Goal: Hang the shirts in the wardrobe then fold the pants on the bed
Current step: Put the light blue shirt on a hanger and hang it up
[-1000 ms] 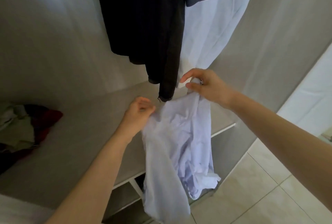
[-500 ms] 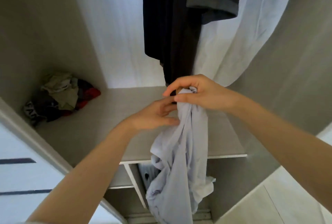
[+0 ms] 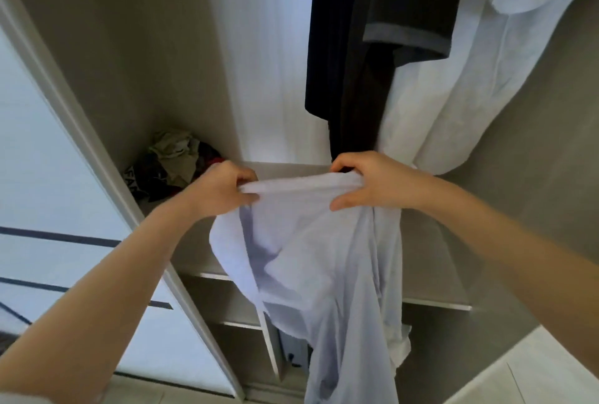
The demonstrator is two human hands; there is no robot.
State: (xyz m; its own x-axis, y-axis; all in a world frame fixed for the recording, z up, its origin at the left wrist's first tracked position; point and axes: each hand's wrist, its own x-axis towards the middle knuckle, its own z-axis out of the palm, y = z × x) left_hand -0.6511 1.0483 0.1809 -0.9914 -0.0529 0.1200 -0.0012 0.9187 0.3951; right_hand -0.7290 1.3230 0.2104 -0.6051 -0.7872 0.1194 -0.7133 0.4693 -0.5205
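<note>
Gripping one lilac shirt, left hand, right hand, two hung garments

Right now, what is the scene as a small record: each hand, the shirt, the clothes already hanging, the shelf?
left hand: grips one end of the top edge of the pale blue shirt
right hand: grips the other end
pale blue shirt: edge stretched between the hands, rest hanging down
already hanging: dark garment, white shirt beside it
shelf: crumpled clothes pile in the left back corner
</note>
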